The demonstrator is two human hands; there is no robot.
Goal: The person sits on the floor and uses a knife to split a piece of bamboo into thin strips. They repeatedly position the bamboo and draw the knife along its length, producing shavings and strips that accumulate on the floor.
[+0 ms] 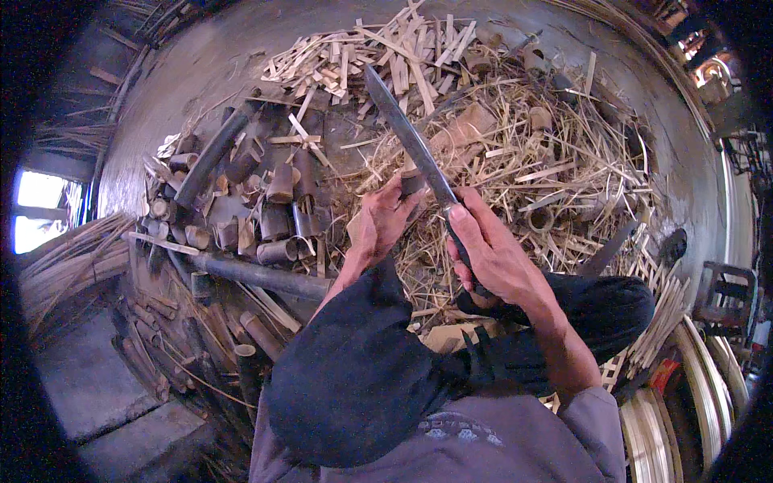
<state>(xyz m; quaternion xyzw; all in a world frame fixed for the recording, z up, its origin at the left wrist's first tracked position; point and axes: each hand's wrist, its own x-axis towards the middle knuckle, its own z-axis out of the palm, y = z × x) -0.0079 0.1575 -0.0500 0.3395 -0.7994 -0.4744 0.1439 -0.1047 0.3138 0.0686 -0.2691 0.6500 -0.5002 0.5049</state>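
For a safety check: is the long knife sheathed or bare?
Bare: the long knife shows uncovered metal, held in the right hand.

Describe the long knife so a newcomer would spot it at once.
Start at the tangled heap of straw-coloured shavings, right of centre on the floor. Over its left side, the right hand holds the long knife, its blade pointing forward and left. Unlike the shavings and the pale split strips beyond, it is dark grey metal, held up.
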